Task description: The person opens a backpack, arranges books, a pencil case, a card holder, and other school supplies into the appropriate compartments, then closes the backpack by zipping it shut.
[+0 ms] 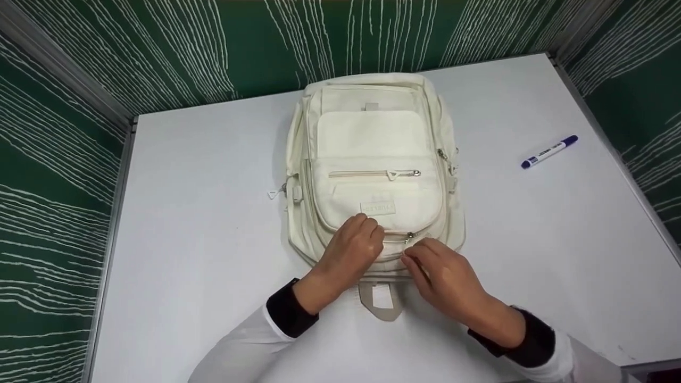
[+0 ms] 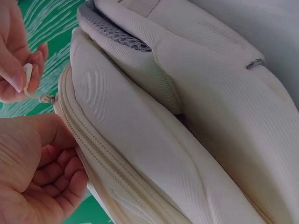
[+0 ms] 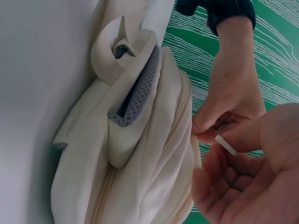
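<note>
A cream backpack (image 1: 375, 135) lies front side up on the white table, its grey top loop (image 1: 391, 314) toward me. At the near end of its front pocket, my left hand (image 1: 351, 247) pinches the fabric edge beside the zipper (image 2: 100, 151), fingers curled. Just to the right, my right hand (image 1: 447, 274) grips a white zipper pull (image 3: 226, 145) between thumb and fingers. In the left wrist view a metal slider (image 2: 46, 98) joins that pull to the zipper track. Fingertips of the left hand are partly hidden by the fabric.
A white marker with blue ends (image 1: 549, 152) lies on the table (image 1: 197, 213) to the right of the backpack. Another zipper pull (image 1: 392, 174) rests on the front pocket. Green panels with white lines (image 1: 340, 37) border the table at the back and sides.
</note>
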The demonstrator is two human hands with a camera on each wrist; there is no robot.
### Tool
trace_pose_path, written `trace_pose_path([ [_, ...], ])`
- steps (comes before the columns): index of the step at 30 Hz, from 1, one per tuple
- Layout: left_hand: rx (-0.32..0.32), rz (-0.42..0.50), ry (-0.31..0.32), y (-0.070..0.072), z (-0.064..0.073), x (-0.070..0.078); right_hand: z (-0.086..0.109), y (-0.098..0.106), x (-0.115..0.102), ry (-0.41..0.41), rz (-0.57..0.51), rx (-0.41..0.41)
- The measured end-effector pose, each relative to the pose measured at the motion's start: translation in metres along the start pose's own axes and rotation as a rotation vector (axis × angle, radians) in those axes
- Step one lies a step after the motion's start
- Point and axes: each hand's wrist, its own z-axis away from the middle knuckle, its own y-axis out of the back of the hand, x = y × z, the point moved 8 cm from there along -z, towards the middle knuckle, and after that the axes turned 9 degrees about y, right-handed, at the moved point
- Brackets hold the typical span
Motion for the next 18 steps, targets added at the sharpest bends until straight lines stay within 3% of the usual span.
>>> trace_pose_path([
  [6, 0.038, 0.092, -0.019, 0.003, -0.001, 0.005, -0.008, -0.013, -0.007, 0.050, -0.033, -0.010],
  [10, 0.051, 0.199, -0.010, 0.006, 0.006, 0.008, -0.005, -0.014, -0.005, 0.036, -0.069, 0.008],
  [13, 0.030, 0.363, 0.063, 0.007, 0.012, 0.008, -0.002, -0.014, -0.003, 0.014, -0.095, 0.018],
  [18, -0.048, 0.693, 0.277, 0.001, 0.018, 0.002, 0.002, -0.015, -0.001, 0.002, -0.135, -0.004],
])
